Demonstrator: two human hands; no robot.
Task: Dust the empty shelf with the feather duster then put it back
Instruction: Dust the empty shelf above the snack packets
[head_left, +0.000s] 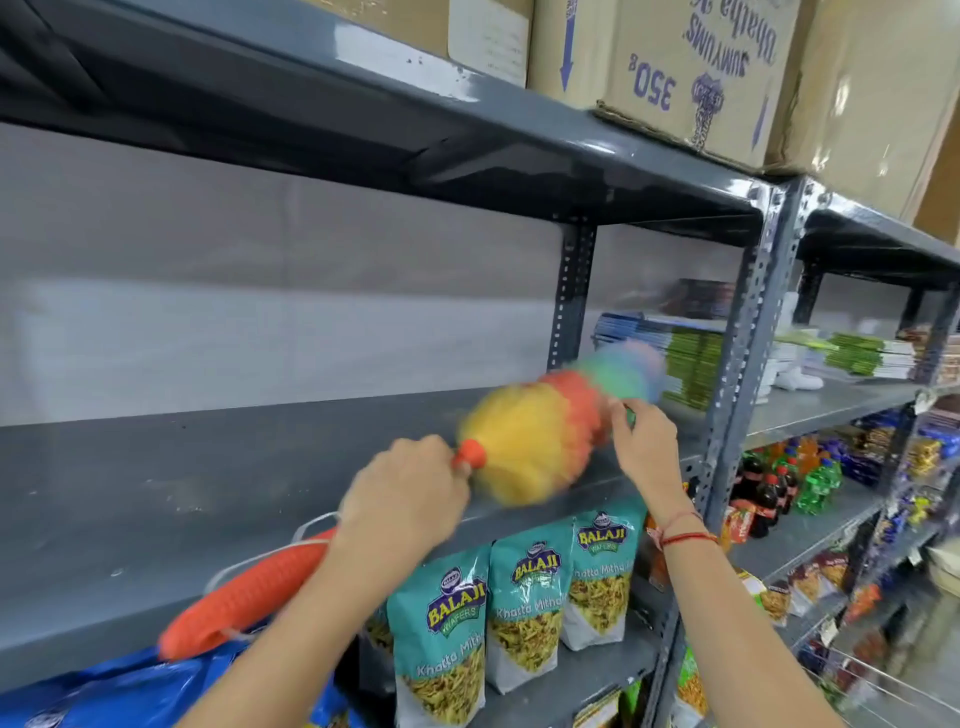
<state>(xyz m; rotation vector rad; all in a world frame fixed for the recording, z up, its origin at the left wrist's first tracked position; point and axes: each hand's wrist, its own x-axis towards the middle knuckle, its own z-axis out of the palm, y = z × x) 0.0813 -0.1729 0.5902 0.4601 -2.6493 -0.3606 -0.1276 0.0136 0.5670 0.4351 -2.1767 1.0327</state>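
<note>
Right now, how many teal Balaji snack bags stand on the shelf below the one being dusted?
3 clearly visible, side by side under the grey empty shelf: left teal Balaji bag, middle bag, right bag. More may be hidden behind the left arm or further back.

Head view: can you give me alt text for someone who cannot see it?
A person's left hand grips the orange handle of a rainbow feather duster, blurred, over an empty grey shelf, while the right hand touches its fluffy head near a metal post. Snack bags hang below; cardboard boxes sit on top.
</note>
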